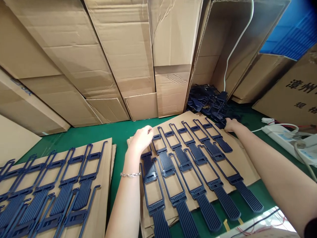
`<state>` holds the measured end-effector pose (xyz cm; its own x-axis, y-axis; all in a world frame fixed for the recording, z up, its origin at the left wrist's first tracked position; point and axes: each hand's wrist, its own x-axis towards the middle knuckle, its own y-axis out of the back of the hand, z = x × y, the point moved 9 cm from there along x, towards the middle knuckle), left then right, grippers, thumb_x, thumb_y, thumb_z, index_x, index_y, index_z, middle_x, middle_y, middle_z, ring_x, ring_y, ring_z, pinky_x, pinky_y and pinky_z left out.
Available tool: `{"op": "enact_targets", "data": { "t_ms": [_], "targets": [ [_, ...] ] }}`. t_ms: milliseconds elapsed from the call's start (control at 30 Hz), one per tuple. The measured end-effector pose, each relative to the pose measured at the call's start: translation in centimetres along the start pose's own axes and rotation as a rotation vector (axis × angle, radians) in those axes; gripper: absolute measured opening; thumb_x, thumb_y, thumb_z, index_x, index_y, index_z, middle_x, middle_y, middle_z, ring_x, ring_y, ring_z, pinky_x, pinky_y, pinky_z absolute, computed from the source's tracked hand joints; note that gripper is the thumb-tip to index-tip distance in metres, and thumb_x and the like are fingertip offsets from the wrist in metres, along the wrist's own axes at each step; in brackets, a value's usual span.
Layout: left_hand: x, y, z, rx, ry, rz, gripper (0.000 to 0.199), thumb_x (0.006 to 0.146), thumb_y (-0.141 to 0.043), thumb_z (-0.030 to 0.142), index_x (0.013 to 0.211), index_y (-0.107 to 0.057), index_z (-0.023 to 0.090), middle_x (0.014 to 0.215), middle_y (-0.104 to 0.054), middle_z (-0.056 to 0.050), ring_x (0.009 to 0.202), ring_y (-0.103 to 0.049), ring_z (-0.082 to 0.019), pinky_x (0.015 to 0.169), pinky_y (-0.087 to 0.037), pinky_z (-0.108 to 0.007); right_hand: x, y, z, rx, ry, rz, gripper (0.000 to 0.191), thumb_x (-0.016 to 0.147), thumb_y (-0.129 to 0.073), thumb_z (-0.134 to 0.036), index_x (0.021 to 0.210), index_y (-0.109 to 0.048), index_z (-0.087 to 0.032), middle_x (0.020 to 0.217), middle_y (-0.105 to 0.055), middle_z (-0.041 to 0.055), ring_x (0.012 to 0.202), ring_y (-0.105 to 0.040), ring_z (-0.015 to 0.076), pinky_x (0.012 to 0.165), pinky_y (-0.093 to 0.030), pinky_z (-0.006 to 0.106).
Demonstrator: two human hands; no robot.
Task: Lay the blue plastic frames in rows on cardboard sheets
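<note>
My left hand, with a chain bracelet at the wrist, is over the top left of a cardboard sheet. Its fingers are pressed together beside a dark blue plastic part; whether they hold anything is hidden. Two rows of similar dark blue frames with ribbed paddles lie on that sheet. At the far right, my right hand reaches to the near edge of a heap of dark blue parts, fingers closed on a dark piece too small to make out.
More blue parts lie on a second cardboard sheet at left. Cardboard boxes stand behind the green table. A power strip with white cables lies right; a blue crate is above it.
</note>
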<state>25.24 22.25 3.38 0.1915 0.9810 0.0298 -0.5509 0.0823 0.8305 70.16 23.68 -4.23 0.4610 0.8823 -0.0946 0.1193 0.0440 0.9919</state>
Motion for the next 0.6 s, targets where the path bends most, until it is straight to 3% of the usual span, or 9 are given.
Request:
{"op": "enact_targets", "data": {
  "t_ms": [233, 467, 600],
  "targets": [
    [-0.1, -0.9, 1.1, 0.014, -0.018, -0.040, 0.027, 0.085, -0.034, 0.035, 0.085, -0.058, 0.023, 0.087, -0.065, -0.005, 0.080, -0.057, -0.022, 0.066, -0.040, -0.028, -1.4, 0.7, 0.0, -0.032, 0.081, 0.104, 0.047, 0.087, -0.019, -0.014, 0.120, -0.048, 0.002, 0.112, -0.047, 0.0271, 0.100, -0.055, 0.0320, 0.070, -0.040, 0.037],
    [-0.4, -0.5, 1.3, 0.003, -0.015, -0.045, 0.026, 0.084, -0.035, 0.033, 0.087, -0.059, 0.023, 0.090, -0.065, -0.004, 0.081, -0.057, -0.021, 0.068, -0.040, -0.028, -1.0, 3.4, 0.9, -0.070, 0.112, 0.155, 0.046, 0.087, -0.023, -0.014, 0.118, -0.054, -0.004, 0.111, -0.051, 0.0249, 0.103, -0.053, 0.0312, 0.072, -0.038, 0.037],
    [-0.6, -0.1, 1.2, -0.041, -0.016, -0.033, 0.031, 0.085, -0.031, 0.031, 0.093, -0.059, 0.023, 0.090, -0.064, -0.005, 0.079, -0.057, -0.020, 0.070, -0.041, -0.029, -0.2, 5.0, 2.4, -0.076, 0.086, 0.164, 0.039, 0.080, -0.040, -0.010, 0.113, -0.061, -0.010, 0.106, -0.057, 0.0257, 0.094, -0.057, 0.0296, 0.071, -0.038, 0.037]
  ]
}}
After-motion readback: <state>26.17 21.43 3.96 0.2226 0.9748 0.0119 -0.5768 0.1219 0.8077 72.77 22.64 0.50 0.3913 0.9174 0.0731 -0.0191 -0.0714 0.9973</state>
